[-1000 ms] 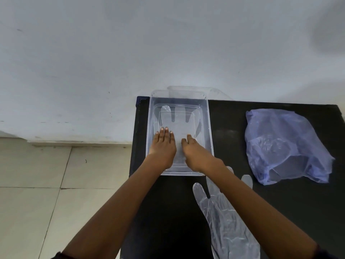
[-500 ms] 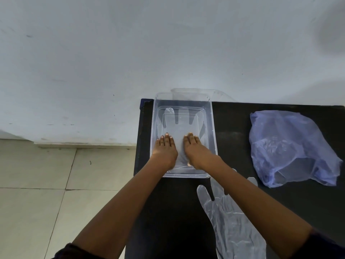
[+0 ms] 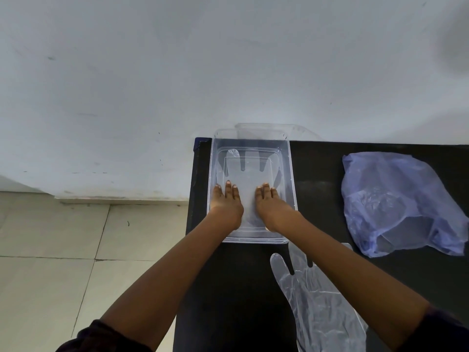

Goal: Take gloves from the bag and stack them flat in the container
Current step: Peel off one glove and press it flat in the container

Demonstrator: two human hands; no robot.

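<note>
A clear plastic container (image 3: 291, 174) stands at the far left of the black table. A transparent glove (image 3: 250, 171) lies flat inside it, fingers pointing away from me. My left hand (image 3: 227, 203) and my right hand (image 3: 270, 203) both rest palm down on the glove's near part, fingers flat and holding nothing. A second transparent glove (image 3: 319, 301) lies flat on the table near me, partly under my right forearm. The crumpled blue plastic bag (image 3: 396, 199) sits to the right, mouth facing me.
The black table (image 3: 238, 288) ends just left of the container, with tiled floor (image 3: 63, 250) below. A white wall (image 3: 228, 72) rises right behind the table. A clear lid (image 3: 302, 130) leans behind the container against the wall.
Both hands slid apart sideways over the glove in the container, the left toward the left wall, the right toward the right. The view shifted slightly.
</note>
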